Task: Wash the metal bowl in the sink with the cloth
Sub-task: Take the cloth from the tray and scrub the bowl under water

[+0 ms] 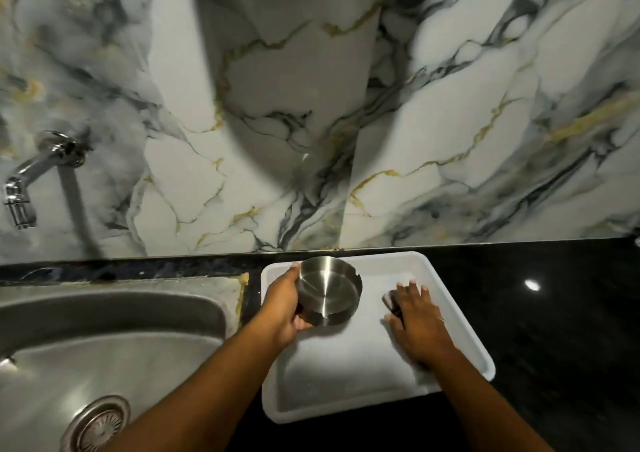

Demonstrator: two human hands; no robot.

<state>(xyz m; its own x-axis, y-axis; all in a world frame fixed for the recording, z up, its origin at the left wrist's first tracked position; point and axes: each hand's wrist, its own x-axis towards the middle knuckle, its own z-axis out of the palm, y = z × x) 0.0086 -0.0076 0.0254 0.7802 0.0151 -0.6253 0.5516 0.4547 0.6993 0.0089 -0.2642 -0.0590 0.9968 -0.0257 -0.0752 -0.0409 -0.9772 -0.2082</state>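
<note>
Two hands at work over the white tray [450, 316], which sits on the black counter [554, 313] just right of the steel sink [114, 341]. My left hand [282, 308] is closed around the metal bowl [329, 290], thumb on the far rim and fingers wrapped under the near side. The bowl is at the tray's far left corner, tipped with its opening toward me; I cannot tell whether it is lifted clear or resting on the tray floor. My right hand [415, 323] lies flat, fingers spread, pressing on a small dark item [391, 301] near the middle of the tray's right half. I take this for the cloth, but most of it is hidden under the palm. Nothing is pinched in that hand yet; it is open and covering, not gripping.

Step in hand, as I judge it: collect bowl and cloth, then carry both left to the sink.

Notes for doing it well:
- Curl the right fingers to gather the whole cloth before lifting.
- Hold the bowl firmly; polished steel will likely slip when wet.
- Clear the tray's left rim and the counter strip before lowering into the basin.
- The tap [20, 188] is on the wall at far left; no water visibly running.
</note>
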